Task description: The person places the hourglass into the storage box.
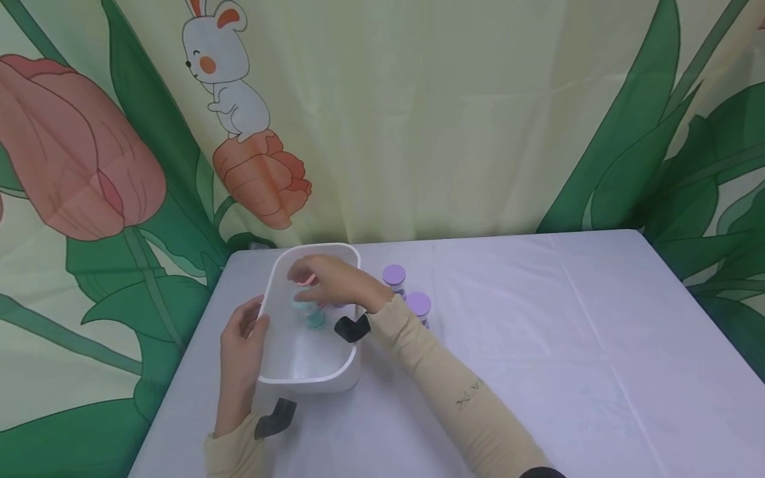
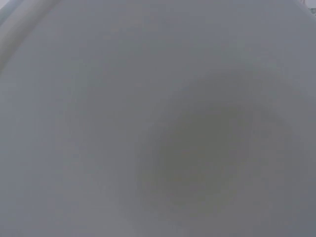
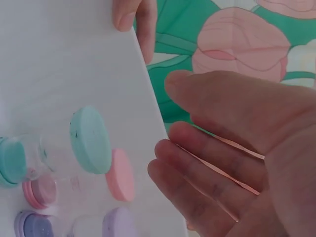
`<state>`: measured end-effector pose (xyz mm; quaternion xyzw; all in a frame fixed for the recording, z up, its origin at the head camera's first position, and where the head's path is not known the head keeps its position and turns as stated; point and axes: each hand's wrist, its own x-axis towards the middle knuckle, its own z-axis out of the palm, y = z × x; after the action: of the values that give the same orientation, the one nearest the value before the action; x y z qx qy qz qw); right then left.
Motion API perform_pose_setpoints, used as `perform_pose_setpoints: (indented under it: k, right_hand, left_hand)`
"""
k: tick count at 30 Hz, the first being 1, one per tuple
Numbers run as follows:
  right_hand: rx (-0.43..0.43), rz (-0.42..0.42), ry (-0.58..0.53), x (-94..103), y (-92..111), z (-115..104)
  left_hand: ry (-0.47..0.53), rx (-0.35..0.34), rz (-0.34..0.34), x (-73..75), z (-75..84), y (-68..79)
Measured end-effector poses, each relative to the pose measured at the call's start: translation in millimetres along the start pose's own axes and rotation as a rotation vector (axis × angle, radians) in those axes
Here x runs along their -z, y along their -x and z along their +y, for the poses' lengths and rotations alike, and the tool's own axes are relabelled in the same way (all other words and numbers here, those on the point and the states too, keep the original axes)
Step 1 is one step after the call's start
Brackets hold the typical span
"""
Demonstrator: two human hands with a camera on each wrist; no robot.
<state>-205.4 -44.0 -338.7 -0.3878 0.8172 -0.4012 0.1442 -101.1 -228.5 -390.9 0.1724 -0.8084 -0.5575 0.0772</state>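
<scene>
A white plastic bin (image 1: 307, 380) stands at the left of the table in the head view. My left hand (image 1: 244, 345) holds its left wall, the thumb over the rim. My right hand (image 1: 335, 282) is over the inside of the bin, its fingers loosely extended with nothing between them, as the right wrist view shows. Beside those fingers stand small clear jars: one with a mint lid (image 3: 91, 139), one with a pink lid (image 3: 121, 175) and one with a pale purple lid (image 3: 119, 224). The left wrist view holds only a blurred whitish surface.
Two more jars with purple lids, a far one (image 1: 394, 275) and a nearer one (image 1: 420, 305), stand on the table just right of the bin. A white cloth (image 1: 538, 345) covers the table. Behind it hangs a printed curtain (image 1: 430, 119).
</scene>
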Motion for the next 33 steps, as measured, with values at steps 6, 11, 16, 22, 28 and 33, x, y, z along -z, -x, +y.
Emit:
perform_pose_setpoints:
  k: [6, 11, 16, 22, 28, 33]
  right_hand:
    - [0.061, 0.03, 0.003, 7.2, 11.5, -2.1]
    - [0.078, 0.049, -0.01, 11.2, 20.7, 0.4]
    - [0.102, 0.087, -0.037, 15.3, 30.7, 4.4]
    - [0.106, 0.126, -0.048, 19.7, 42.9, 6.0]
    - [0.11, 0.141, -0.012, 22.7, 50.1, 12.0]
    - [0.102, 0.151, 0.013, 24.2, 54.5, 14.0]
  left_hand:
    - [0.002, -0.008, -0.001, -1.0, -0.4, -0.7]
    - [-0.005, 0.001, 0.002, -1.2, 0.4, -0.1]
    - [-0.004, 0.012, 0.004, -0.7, 1.2, 0.7]
    - [-0.002, 0.017, 0.011, -1.1, 0.4, 1.2]
    - [-0.002, 0.019, 0.012, -1.6, -0.4, 1.2]
    - [-0.008, 0.021, 0.01, -0.7, -0.3, 1.5]
